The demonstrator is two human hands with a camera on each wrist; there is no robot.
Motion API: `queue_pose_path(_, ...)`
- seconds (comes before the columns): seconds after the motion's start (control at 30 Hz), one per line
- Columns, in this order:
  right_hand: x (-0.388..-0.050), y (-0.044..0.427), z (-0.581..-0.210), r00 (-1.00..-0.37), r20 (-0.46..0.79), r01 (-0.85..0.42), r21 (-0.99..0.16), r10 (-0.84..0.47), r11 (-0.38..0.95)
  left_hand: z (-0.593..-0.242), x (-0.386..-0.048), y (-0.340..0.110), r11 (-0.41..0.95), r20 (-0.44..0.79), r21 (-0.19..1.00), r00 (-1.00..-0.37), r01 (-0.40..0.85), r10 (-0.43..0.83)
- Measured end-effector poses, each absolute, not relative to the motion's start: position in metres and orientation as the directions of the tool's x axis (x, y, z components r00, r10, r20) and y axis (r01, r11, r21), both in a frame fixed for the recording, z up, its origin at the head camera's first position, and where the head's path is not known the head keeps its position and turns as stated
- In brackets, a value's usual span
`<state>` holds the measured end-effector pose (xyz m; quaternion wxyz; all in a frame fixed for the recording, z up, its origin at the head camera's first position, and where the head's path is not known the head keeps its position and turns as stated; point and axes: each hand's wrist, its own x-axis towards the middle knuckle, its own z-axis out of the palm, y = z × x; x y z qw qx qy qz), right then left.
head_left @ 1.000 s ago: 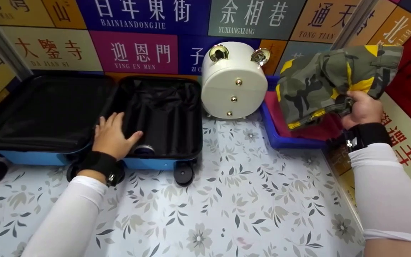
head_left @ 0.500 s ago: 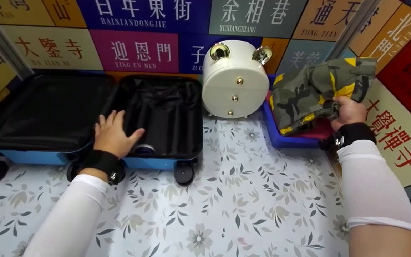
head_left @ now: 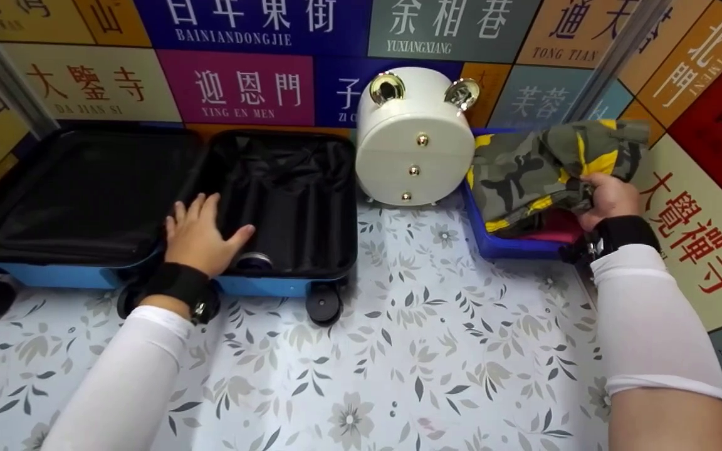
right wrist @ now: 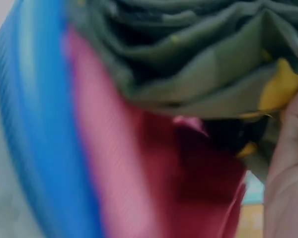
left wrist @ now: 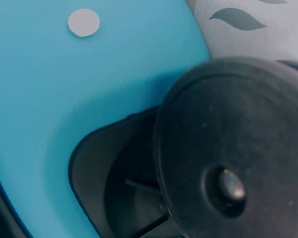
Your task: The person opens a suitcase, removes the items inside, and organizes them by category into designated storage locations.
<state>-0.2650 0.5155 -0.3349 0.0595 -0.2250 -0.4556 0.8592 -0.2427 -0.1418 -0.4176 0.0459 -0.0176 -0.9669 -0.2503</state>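
My right hand (head_left: 612, 199) grips the near edge of a folded camouflage garment (head_left: 536, 175), grey-green with yellow patches. The garment lies over the blue bin (head_left: 492, 247), and dark red cloth (head_left: 555, 227) shows beneath it. In the right wrist view the garment's layered folds (right wrist: 188, 74) hang above the red cloth (right wrist: 114, 158), beside the blue rim (right wrist: 44, 124). My left hand (head_left: 201, 235) rests with spread fingers at the middle edge of an open blue suitcase (head_left: 267, 287) with black lining. The left wrist view shows only the suitcase's blue shell (left wrist: 89, 74) and a black wheel (left wrist: 228, 148).
A white round-fronted drawer box (head_left: 417, 144) with gold knobs and gold ears stands between suitcase and bin. A small dark round object (head_left: 253, 262) sits inside the suitcase's right half. Printed wall panels (head_left: 235, 91) close off the back and right side.
My right hand has lowered the camouflage garment leftward and down onto the blue bin, still holding it. The left hand has stayed in place.
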Motion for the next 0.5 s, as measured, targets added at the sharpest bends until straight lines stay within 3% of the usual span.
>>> queue_pose_path(0.07,-0.264,0.523,-0.338,-0.847,-0.370,0.225,-0.900,0.381,-0.373,-0.418,-0.243,-0.142,0.874,0.099,0.483,-0.995,0.056,0.010)
queue_pose_path(0.13,-0.261,0.532,-0.341,-0.819,-0.366,0.378,-0.924,0.441,-0.064,-0.418,-0.243,-0.142,0.874,0.098,0.482,-0.995,0.055,0.009)
queue_pose_path(0.2,-0.259,0.538,-0.344,-0.814,-0.319,0.472,-0.850,0.485,0.233,-0.418,-0.243,-0.142,0.874,0.096,0.482,-0.995,0.053,0.008)
queue_pose_path(0.3,-0.259,0.544,-0.348,-0.840,-0.241,0.504,-0.676,0.486,0.538,-0.419,-0.243,-0.142,0.875,0.096,0.482,-0.995,0.051,0.006)
queue_pose_path(0.5,-0.264,0.544,-0.359,-0.898,-0.143,0.426,-0.528,0.417,0.735,-0.420,-0.244,-0.140,0.876,0.086,0.479,-0.996,0.047,0.007)
